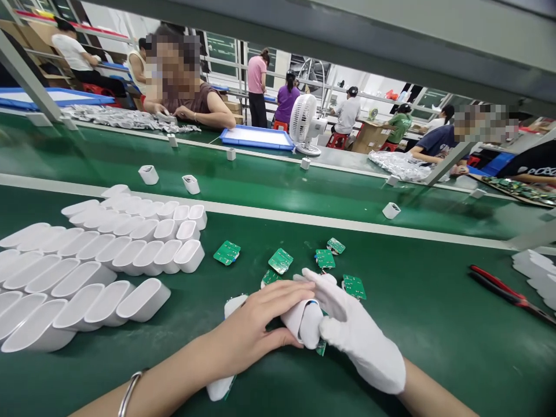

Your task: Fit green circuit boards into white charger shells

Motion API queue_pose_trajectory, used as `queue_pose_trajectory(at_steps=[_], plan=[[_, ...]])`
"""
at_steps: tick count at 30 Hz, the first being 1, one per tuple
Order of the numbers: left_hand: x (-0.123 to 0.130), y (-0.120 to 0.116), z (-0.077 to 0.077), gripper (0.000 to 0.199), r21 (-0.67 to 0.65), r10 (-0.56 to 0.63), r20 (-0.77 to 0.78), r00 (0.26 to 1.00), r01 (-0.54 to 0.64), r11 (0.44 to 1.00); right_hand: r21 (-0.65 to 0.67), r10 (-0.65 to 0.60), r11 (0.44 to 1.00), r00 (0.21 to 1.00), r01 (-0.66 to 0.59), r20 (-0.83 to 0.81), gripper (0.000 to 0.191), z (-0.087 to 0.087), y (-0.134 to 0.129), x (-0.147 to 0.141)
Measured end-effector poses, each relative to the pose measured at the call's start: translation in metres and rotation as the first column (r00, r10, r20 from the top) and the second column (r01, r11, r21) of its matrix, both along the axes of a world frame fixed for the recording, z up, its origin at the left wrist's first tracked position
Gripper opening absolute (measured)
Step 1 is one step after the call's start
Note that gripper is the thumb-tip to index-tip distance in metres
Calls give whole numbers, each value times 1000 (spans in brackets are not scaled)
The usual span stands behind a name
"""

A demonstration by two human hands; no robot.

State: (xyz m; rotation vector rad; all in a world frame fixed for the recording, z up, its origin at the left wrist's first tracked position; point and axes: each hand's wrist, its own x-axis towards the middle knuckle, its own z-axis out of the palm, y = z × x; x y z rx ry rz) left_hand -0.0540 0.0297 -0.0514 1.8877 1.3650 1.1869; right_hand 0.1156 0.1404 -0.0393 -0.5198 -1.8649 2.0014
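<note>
Fingers (289,294) of bare left hand (256,315) bent over a white case (294,317), clamped on it with thumb underneath. Case tilted, low centre, above green bench (456,359); pale end piece (311,325) at its open end, facing right. Right hand (360,336) in white glove just beside: fingers extended, held together, tips near those of the left; thumb well apart from them, at the end piece, firm contact impossible to tell. Green boards (280,260) scattered just beyond both hands; a green sliver visible below the end piece. White pieces (221,388) partly hidden by left forearm. To the left, rows of white cups (143,301), open side up. To the right, red-and-black pliers (499,285) near a white stack (538,272). Beyond a pale rail, small blocks (148,175) spaced along a green strip (260,182). Farther off, white fan (304,119), blue-edged tray (256,144), seated co-worker (186,95) by silvery packets (130,119).
</note>
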Motion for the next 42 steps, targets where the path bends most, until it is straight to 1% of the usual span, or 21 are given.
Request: queue_pose_trajectory(at_steps=[5, 9, 11, 14, 16, 17, 18, 20, 21, 24, 25, 27, 28, 30, 33, 34, 35, 38, 39, 40, 42], plan=[[1, -2, 2, 59, -41, 9, -17, 1000, -10, 999, -44, 52, 997, 997, -55, -65, 69, -1, -6, -3], [4, -2, 4, 63, -122, -29, -57, 998, 22, 992, -79, 21, 997, 998, -25, -55, 33, -8, -13, -5], [5, -2, 5, 65, -164, -38, -30, 999, 32, 986, -62, -20, 998, 999, 18, -35, 24, -10, -15, -6], [3, -4, 4, 62, -194, -41, 21, 999, 44, 980, 54, -25, 998, 1000, 25, -6, 32, -9, -10, -3], [0, -7, 2, 58, -200, -2, 61, 998, 14, 980, 267, -54, 963, 998, 46, 23, 38, -5, -3, 0], [-2, -9, 0, 57, -197, 35, 101, 994, -15, 980, 419, -81, 907, 995, 51, 54, 36, -3, 1, 2], [-3, -10, -3, 57, -188, 76, 160, 984, -46, 981, 575, -115, 817, 989, 39, 96, 30, -1, 5, 3], [-3, -12, -8, 58, -152, 147, 329, 933, -102, 983, 816, -173, 575, 965, -64, 197, 19, 1, 11, 4], [-2, -11, -10, 58, -137, 171, 426, 889, -124, 983, 879, -183, 455, 950, -146, 253, 20, 0, 12, 3], [3, -6, -12, 54, -159, 227, 659, 717, -162, 974, 940, -182, 172, 928, -296, 325, 18, -5, 9, -1], [4, -4, -11, 51, -184, 242, 700, 672, -158, 970, 943, -170, 105, 928, -317, 331, 15, -8, 6, -2], [6, 0, -9, 45, -217, 257, 733, 629, -142, 966, 941, -153, 25, 929, -337, 337, 7, -14, -1, -3], [6, 0, -7, 43, -218, 257, 732, 631, -140, 966, 940, -162, 13, 927, -341, 339, 7, -17, -4, -3], [7, 0, -5, 41, -203, 238, 713, 660, -130, 970, 936, -203, 7, 916, -351, 345, 27, -24, -9, -5], [8, -3, -4, 42, -166, 184, 694, 696, -94, 982, 928, -238, -1, 902, -372, 361, 13, -29, -8, -7], [8, -3, -4, 42, -158, 170, 695, 699, -83, 984, 929, -218, 30, 904, -370, 367, 13, -28, -6, -6], [8, -4, -4, 43, -149, 159, 694, 702, -76, 986, 931, -179, 93, 914, -354, 365, 16, -25, -4, -4], [8, -4, -3, 48, -109, 136, 657, 742, -85, 990, 906, -116, 379, 961, -190, 250, 18, -13, 2, 6], [8, -3, -3, 49, -102, 135, 629, 766, -91, 991, 892, -129, 440, 975, -109, 183, 17, -8, 3, 10], [8, -3, -2, 49, -101, 140, 598, 789, -99, 990, 886, -146, 462, 983, -29, 109, 15, -4, 4, 13], [8, -2, -1, 48, -119, 159, 539, 827, -112, 987, 897, -155, 429, 987, 105, -41, 16, 1, 3, 18]])
